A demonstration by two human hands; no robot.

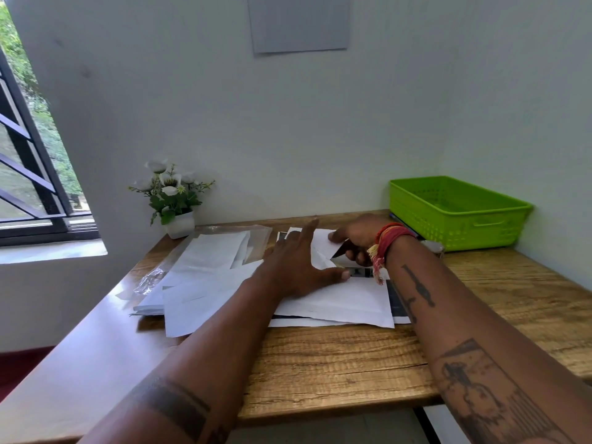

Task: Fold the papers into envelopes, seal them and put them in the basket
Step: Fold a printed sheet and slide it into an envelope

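At the far left, beside the wall, a window point(28, 149) with dark bars shows green leaves outside. Next to it, in the back corner of the wooden surface point(336, 363), stands a small white pot of flowers point(171, 200). In front of the pot lies a loose pile of white papers point(205, 277), partly on a clear plastic sleeve point(153, 277). The left hand point(298, 270) lies flat with its fingers straight and spread, and it presses on the left part of a white sheet point(339, 299) in the middle of the surface; its thumb points to the right along the paper. This sheet rests on other papers, and dark printed parts show at their edges. The right hand point(355, 240), with red threads point(389, 240) around the wrist, has its fingers curled and pinches a folded flap point(322, 251) of the same sheet, lifted a little from the surface. Both forearms carry dark tattoos. At the far right, near the back wall, a green basket point(461, 213) stands on the surface, well apart from the sheet. A grey panel point(298, 22) hangs on the wall above.
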